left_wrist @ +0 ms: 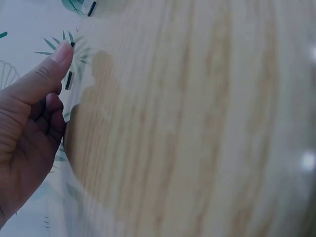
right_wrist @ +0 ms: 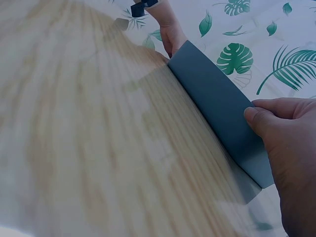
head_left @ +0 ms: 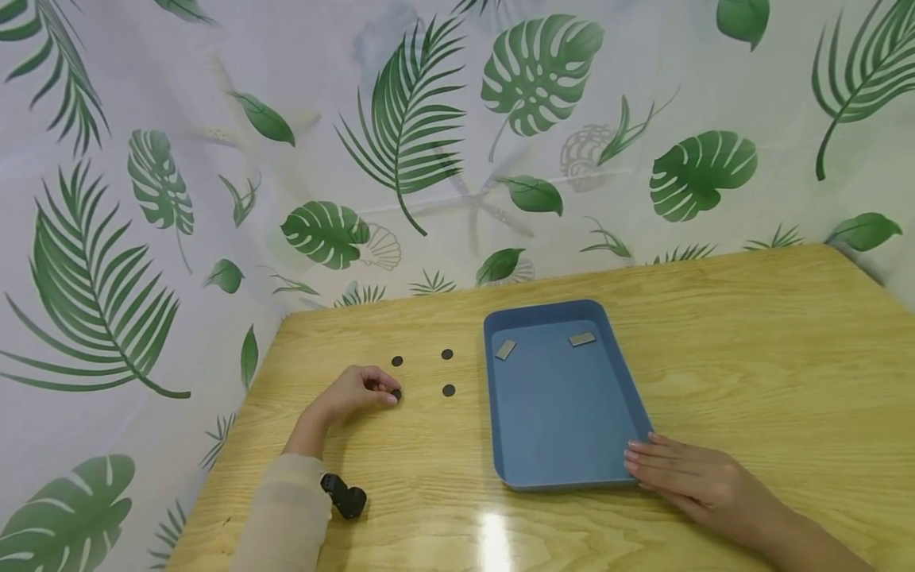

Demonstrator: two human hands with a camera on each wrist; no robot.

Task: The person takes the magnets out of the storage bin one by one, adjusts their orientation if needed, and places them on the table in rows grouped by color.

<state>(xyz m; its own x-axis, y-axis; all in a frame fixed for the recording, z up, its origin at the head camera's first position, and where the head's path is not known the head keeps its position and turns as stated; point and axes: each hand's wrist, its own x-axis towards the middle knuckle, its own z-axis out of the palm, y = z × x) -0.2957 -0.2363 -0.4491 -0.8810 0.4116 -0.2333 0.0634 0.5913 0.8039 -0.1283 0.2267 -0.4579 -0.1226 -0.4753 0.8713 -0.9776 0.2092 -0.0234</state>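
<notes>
My left hand (head_left: 359,389) pinches a small black disc (head_left: 396,394) between thumb and fingertips, close over the table. In the left wrist view only a dark edge of the disc (left_wrist: 72,44) shows past the thumb. Three more black discs lie around it: one just behind (head_left: 397,361) and two to its right, the far disc (head_left: 447,354) and the near disc (head_left: 449,390). My right hand (head_left: 696,481) holds the near right corner of a blue tray (head_left: 572,481), fingers over the rim and thumb (right_wrist: 256,118) against the outer wall.
Inside the tray lie two small grey rectangular pieces, one at the far left (head_left: 506,349) and one at the far right (head_left: 582,339). Behind the wooden table (head_left: 772,357) hangs a leaf-print cloth (head_left: 443,230). A black camera (head_left: 346,497) is strapped to the left wrist.
</notes>
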